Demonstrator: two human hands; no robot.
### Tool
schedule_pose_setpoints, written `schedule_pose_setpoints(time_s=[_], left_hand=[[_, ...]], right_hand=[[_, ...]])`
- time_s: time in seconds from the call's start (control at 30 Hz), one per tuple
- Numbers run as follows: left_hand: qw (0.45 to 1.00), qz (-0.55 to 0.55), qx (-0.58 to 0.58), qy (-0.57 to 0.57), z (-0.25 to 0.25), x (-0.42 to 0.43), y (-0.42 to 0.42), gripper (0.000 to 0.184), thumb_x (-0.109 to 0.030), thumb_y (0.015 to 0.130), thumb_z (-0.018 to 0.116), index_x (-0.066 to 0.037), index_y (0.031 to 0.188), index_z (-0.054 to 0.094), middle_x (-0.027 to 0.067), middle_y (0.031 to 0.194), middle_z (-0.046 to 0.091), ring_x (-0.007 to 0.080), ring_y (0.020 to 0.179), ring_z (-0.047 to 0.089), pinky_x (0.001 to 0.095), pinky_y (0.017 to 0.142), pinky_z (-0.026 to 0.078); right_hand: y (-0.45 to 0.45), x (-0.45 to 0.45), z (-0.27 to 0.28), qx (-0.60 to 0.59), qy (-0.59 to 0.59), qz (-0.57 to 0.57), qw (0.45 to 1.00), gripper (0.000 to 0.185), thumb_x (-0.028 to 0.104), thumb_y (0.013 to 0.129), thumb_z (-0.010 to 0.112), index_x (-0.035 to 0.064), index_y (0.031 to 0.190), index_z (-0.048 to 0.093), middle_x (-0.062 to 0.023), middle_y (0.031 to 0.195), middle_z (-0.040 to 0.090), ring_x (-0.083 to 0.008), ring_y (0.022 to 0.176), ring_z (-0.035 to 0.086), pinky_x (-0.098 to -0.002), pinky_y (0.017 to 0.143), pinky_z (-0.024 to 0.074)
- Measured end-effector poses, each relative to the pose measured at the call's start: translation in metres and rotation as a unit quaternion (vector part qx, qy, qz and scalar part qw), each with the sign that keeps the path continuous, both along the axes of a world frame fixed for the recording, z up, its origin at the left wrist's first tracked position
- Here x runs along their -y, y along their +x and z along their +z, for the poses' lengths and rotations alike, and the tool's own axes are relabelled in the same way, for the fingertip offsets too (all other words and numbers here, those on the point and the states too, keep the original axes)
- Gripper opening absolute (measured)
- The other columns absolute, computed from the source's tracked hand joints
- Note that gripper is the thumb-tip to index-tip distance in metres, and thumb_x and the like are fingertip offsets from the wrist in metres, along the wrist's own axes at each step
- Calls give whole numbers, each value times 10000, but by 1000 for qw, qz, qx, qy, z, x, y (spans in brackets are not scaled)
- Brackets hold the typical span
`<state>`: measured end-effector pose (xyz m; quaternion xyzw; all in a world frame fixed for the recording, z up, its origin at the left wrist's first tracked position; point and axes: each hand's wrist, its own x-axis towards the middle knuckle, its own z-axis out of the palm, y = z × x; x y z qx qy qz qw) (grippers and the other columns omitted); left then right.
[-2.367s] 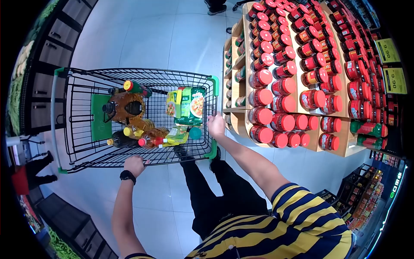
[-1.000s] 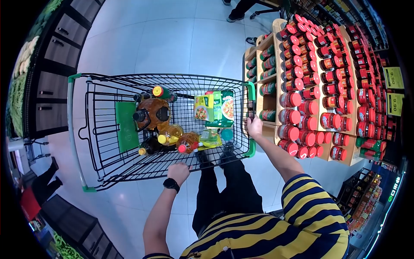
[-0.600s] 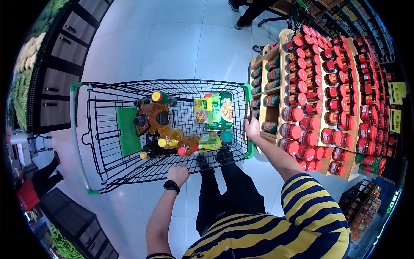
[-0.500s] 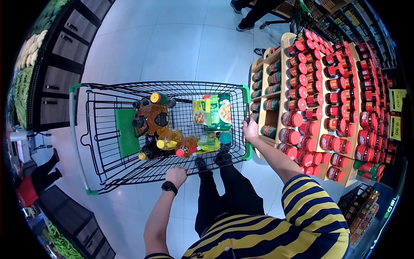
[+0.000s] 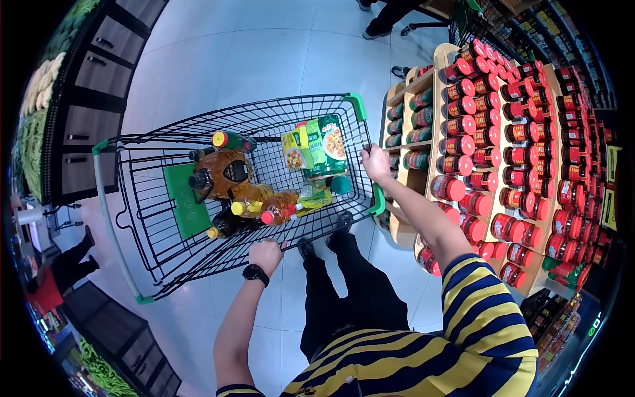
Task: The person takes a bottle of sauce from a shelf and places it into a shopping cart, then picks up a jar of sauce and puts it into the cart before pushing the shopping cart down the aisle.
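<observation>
A black wire shopping cart (image 5: 159,278) with green corner pieces stands sideways before me, slightly angled. My left hand (image 5: 266,255) is closed around the rim of its near side; a black watch is on that wrist. My right hand (image 5: 376,162) grips the rim at the right end. Inside lie a large bottle of amber oil (image 5: 223,175), smaller bottles with yellow caps (image 5: 251,200) and a red cap (image 5: 279,208), a dark bottle (image 5: 231,225), a bottle with a red and yellow lid (image 5: 233,141), and green and yellow food packets (image 5: 324,145).
At the right, a wooden display rack (image 5: 436,112) holds many red-lidded jars (image 5: 456,145), close to the cart's right end. Dark cabinets (image 5: 86,132) with vegetables on top line the left. People's legs show at the top (image 5: 383,20) and left (image 5: 73,251). Pale tiled floor (image 5: 264,59) lies beyond the cart.
The cart has turned, its right end swinging away from me, and shifted slightly left. My right hand has moved forward with the rim; my left hand has moved slightly forward and left.
</observation>
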<state>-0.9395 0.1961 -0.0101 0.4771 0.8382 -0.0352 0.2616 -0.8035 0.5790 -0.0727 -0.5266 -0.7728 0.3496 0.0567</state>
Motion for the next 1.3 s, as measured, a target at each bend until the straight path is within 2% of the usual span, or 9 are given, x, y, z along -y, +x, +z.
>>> schedule_pose_setpoints(time_s=[0.33,0.4,0.53,0.6,0.73,0.8,0.97,1.27,1.3], left_hand=[[998,-2,-32,59,5,-112,-4,450,-407,911,590,-31,677,668,174,702,664,349,647,665,427,589,537],[998,-5,-36,54,8,-140,0,450,-408,911,587,-29,685,672,183,710,665,358,659,667,431,603,544],[999,11,-46,25,15,-198,9,430,-405,909,584,-33,716,679,189,718,671,367,682,671,451,640,553],[998,41,-49,10,18,-227,12,419,-400,909,583,-35,730,684,190,719,674,372,682,670,460,648,552],[998,37,-58,-1,15,-283,7,396,-425,868,628,-55,746,700,180,732,683,370,716,680,460,675,555],[998,37,-40,-11,19,-306,7,352,-379,858,624,-52,756,704,191,749,685,375,737,683,466,691,555],[1000,6,3,4,15,-349,13,339,-302,863,546,-20,766,706,223,780,684,393,771,684,472,722,553],[999,-29,15,27,16,-415,22,380,-344,868,566,-3,794,715,257,837,685,418,832,683,492,757,551],[996,-76,23,40,-16,-440,17,354,-331,858,582,-11,788,718,260,837,683,420,836,683,497,752,550]], right_hand=[[-50,-115,34,47,107,75,990,274,214,880,600,-8,1033,554,-262,880,675,-451,862,650,-526,805,508],[-55,-133,46,64,64,69,993,303,217,871,612,-5,1066,544,-273,1022,661,-430,1007,628,-515,865,491],[-61,-124,32,28,436,70,897,440,223,828,658,-21,1172,530,-248,1281,521,-377,1208,497,-472,1071,351],[-51,-80,59,-48,324,149,933,446,233,810,681,-12,1163,560,-230,1230,560,-369,1158,524,-501,1096,320],[-50,-29,74,-62,106,238,964,225,279,767,686,55,772,705,-137,782,685,-287,851,655,-445,1012,409],[-58,-25,75,-177,241,135,945,205,254,769,669,75,670,682,-91,656,644,-250,694,631,-400,879,461],[-55,-63,75,-212,268,85,936,163,183,759,629,87,628,614,-78,651,624,-246,694,624,-358,763,464],[-47,-119,64,-181,283,17,942,59,121,757,625,71,731,643,-83,697,653,-260,737,643,-360,813,464],[-43,-142,50,-188,304,-23,934,58,115,757,618,70,730,642,-84,699,652,-264,743,642,-369,834,464]])
